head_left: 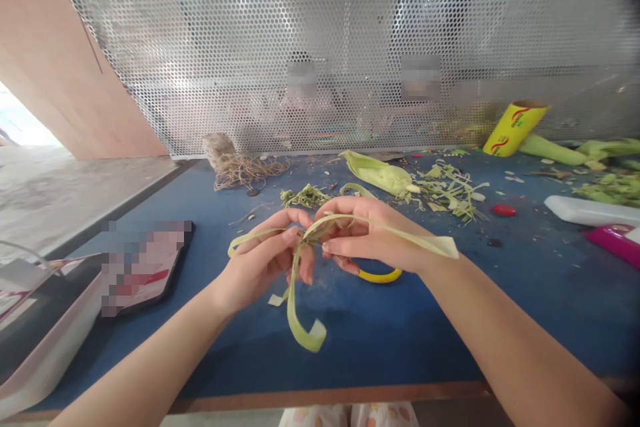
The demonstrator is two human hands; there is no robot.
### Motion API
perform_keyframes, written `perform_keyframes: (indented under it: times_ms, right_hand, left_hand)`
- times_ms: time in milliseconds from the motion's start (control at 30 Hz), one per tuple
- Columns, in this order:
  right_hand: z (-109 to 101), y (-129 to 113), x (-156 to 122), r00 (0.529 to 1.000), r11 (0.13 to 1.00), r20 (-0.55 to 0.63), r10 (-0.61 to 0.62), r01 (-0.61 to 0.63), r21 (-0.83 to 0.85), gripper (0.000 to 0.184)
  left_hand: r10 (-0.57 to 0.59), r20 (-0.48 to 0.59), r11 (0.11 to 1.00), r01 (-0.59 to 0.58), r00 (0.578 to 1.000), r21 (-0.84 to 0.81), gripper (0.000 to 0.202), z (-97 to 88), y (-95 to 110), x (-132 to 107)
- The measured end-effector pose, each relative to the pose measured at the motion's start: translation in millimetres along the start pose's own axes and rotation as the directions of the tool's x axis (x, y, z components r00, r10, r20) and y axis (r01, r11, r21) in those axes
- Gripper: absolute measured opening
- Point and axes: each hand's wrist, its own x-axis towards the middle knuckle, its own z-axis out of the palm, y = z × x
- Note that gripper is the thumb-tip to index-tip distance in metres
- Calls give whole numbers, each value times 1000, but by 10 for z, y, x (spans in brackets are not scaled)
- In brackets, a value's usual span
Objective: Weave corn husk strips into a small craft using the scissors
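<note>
Between my two hands, above the blue tabletop [240, 360], are pale green corn husk strips [300, 330] joined in a bunch at the middle. My left hand [267, 250] pinches the bunch from the left with thumb and fingers. From the right, my right hand [365, 230] holds it with curled fingers. One strip hangs down and curls at its end; another lies across my right wrist, and a third loops over my left fingers. A yellow ring-shaped handle [380, 276] shows below my right hand; the rest of it is hidden.
Behind stand a corn husk bundle [380, 175], shredded husk [450, 190], tangled twine [245, 172] and a yellow tube [515, 128] before a perforated metal screen [320, 27]. A phone [150, 267] lies left, a red oval piece [504, 211] right. People show blurred beyond the screen.
</note>
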Motion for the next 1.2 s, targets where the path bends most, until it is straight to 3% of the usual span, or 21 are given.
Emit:
perform_keyframes:
  times_ms: [167,500,600,667,733,800,900,1067,1200]
  right_hand:
    - [25,-10,1,998,999,-64,7,-9,-33,19]
    - [-27,-1,28,995,997,-96,-17,24,75,22]
    - [-14,15,32,993,1000,-118,-23,23,4,22]
    - [8,47,47,983,990,-169,-69,47,-130,21]
    - [29,87,66,945,930,-259,-201,101,-354,27]
    - [43,118,80,870,791,-298,-392,153,-592,32]
    - [53,132,82,786,572,-201,-584,224,-789,23]
    - [70,141,76,752,402,-102,-651,228,-887,9]
    - [49,165,80,733,306,-97,-674,157,-939,8]
  left_hand:
    - [69,-8,994,-68,998,85,25,-22,-7,-1]
    - [46,19,999,-46,999,-7,4,-13,-6,6]
    - [21,-12,999,-21,1000,-24,8,-8,-20,12]
    - [6,-37,999,-7,999,-45,11,-2,-31,24]
    - [-2,-87,998,-3,996,-58,12,4,-40,41]
    - [2,-144,999,-10,990,-53,10,7,-47,55]
    - [28,-209,999,-34,978,-24,9,9,-55,59]
    - [41,-294,998,-25,955,61,11,3,-78,37]
    - [60,-252,997,-45,966,65,9,1,-89,38]
